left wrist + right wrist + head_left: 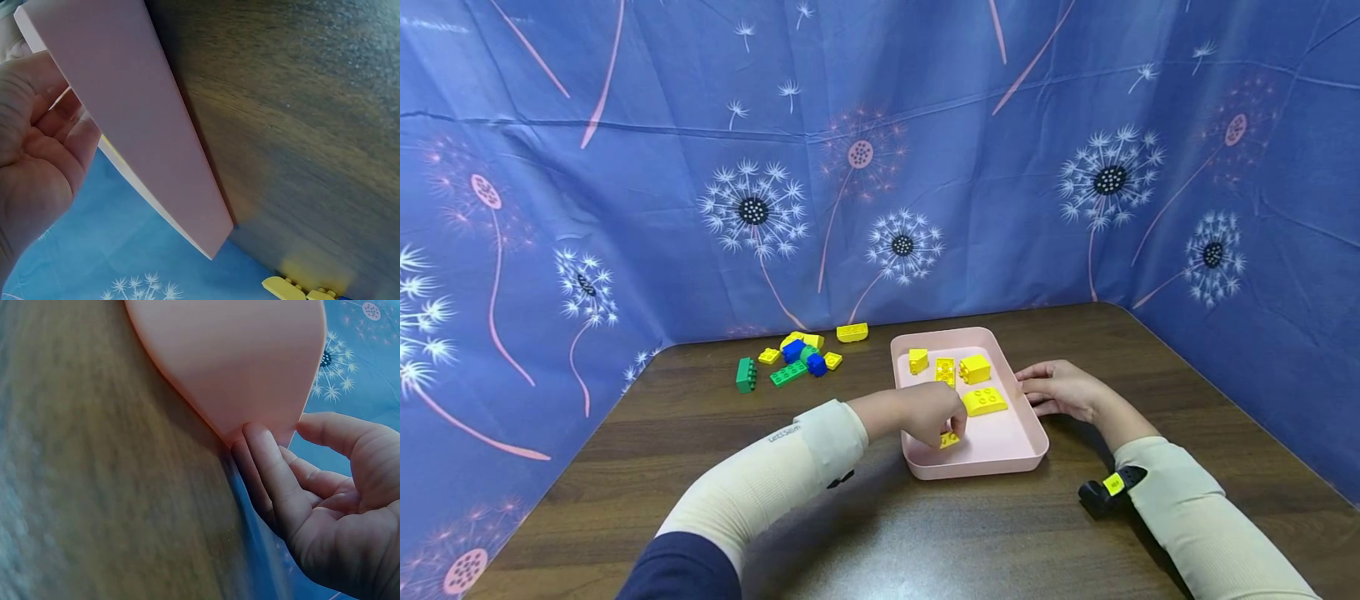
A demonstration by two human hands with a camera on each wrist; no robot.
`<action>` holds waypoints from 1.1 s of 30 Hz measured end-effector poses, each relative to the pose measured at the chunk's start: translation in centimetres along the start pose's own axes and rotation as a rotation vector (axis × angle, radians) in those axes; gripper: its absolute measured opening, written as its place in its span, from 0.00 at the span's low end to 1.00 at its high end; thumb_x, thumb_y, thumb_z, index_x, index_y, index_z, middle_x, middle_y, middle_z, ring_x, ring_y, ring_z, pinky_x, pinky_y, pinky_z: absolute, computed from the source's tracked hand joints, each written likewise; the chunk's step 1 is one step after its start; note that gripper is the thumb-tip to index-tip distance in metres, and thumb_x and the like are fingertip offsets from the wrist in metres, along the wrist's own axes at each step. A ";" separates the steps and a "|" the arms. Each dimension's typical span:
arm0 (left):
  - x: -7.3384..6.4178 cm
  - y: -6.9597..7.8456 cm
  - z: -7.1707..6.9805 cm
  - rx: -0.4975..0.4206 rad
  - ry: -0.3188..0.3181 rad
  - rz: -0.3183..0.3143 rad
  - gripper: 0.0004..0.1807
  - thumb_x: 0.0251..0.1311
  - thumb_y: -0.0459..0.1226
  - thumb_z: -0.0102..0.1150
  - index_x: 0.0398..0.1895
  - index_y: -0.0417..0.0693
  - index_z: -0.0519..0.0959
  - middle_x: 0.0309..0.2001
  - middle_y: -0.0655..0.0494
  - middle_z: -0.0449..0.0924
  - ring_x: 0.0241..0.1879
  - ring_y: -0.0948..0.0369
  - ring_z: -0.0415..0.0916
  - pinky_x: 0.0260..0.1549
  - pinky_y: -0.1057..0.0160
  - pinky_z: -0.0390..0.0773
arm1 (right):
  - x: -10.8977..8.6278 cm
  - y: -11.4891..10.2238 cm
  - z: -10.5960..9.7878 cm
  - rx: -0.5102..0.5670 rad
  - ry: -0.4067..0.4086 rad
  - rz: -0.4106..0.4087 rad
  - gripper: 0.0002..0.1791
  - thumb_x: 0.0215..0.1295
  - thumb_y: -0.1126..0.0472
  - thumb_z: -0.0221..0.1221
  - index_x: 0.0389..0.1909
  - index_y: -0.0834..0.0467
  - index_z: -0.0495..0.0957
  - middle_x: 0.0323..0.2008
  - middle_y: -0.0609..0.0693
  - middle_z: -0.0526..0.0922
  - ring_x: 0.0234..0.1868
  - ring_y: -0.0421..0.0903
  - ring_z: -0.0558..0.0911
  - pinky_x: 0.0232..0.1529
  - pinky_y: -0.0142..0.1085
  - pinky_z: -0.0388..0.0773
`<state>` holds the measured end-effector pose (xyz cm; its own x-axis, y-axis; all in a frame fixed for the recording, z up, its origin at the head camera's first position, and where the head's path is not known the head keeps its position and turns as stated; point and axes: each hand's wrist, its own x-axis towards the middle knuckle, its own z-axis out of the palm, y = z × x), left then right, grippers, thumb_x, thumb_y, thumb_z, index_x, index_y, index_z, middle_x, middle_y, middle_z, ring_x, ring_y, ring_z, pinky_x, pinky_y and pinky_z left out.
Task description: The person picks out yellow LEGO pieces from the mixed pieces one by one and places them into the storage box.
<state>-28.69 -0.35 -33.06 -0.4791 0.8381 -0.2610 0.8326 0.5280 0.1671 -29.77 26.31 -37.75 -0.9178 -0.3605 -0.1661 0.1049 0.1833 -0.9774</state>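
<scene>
A pink tray (973, 462) rests on the brown table with several yellow toy bricks inside. My left hand (928, 412) reaches over its left wall and pinches a yellow brick (950, 439) low in the tray; the wall hides the fingertips in the left wrist view. Close by lie a long yellow brick (985, 402), a flat yellow brick (945, 371), a blocky yellow brick (975, 368) and a small yellow brick (918, 360). My right hand (1063, 390) touches the tray's right side, with fairly straight fingers (269, 456) against the outer wall and the thumb at the rim.
Left of the tray, toward the back, is a loose group of blue, green and yellow bricks, with a green brick (746, 375) at its left end. A yellow brick (852, 333) sits near the back edge. Blue dandelion-print cloth (970, 167) hangs behind and beside the table.
</scene>
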 end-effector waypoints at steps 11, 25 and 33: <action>-0.2 -0.3 0.1 0.052 0.023 0.033 0.13 0.51 0.28 0.70 0.40 0.49 0.85 0.34 0.63 0.82 0.33 0.68 0.72 0.35 0.77 0.71 | 0.1 0.1 0.0 -0.013 -0.004 -0.004 0.28 0.70 0.66 0.54 0.62 0.81 0.60 0.45 0.56 0.82 0.42 0.45 0.84 0.44 0.45 0.82; -1.7 -1.5 -1.7 0.008 0.087 0.001 0.14 0.52 0.29 0.68 0.44 0.44 0.83 0.40 0.57 0.84 0.35 0.64 0.76 0.36 0.74 0.74 | 0.2 0.2 -0.1 -0.015 0.018 0.003 0.28 0.69 0.66 0.54 0.62 0.80 0.60 0.43 0.55 0.83 0.41 0.46 0.84 0.44 0.45 0.82; -3.7 -3.4 -3.8 -0.063 0.166 -0.049 0.17 0.50 0.25 0.66 0.45 0.43 0.84 0.45 0.52 0.84 0.40 0.57 0.81 0.37 0.70 0.77 | 0.1 0.0 0.0 -0.002 0.016 0.009 0.28 0.69 0.66 0.55 0.62 0.80 0.60 0.43 0.56 0.84 0.40 0.46 0.85 0.44 0.45 0.82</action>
<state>-30.76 -4.71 -29.06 -0.5623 0.8195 -0.1109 0.7906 0.5721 0.2182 -29.87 26.26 -37.76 -0.9228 -0.3443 -0.1728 0.1125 0.1883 -0.9757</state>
